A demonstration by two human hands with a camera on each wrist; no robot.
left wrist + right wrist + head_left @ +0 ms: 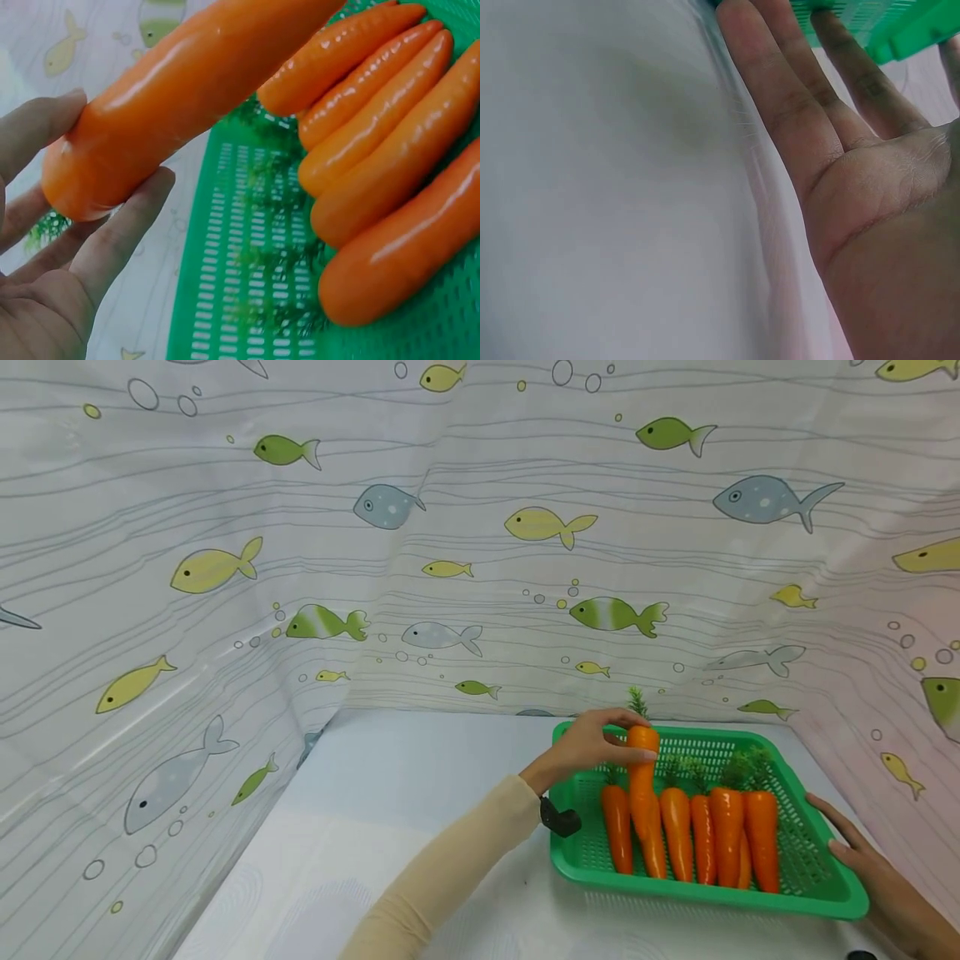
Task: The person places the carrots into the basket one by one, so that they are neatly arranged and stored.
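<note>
My left hand [588, 747] pinches an orange carrot [642, 777] by its thick top end, thumb on one side and fingers on the other. The carrot hangs tip down over a green plastic basket [720, 897]; its green leaves [637, 700] show behind the fingers. In the left wrist view, the held carrot [180, 97] is raised above several others [405, 240]. At the basket's right side, my right hand [873, 868] touches the rim. Its fingers [780, 97] look fairly straight in the right wrist view, where the basket's underside [915, 34] shows only partly.
Several carrots [726, 835] lie side by side in the basket, leafy ends toward the back wall. The basket stands on a white table [420, 768]. Fish-patterned sheeting [480, 568] rises behind and along both sides. A small dark object [861, 955] shows at the bottom right edge.
</note>
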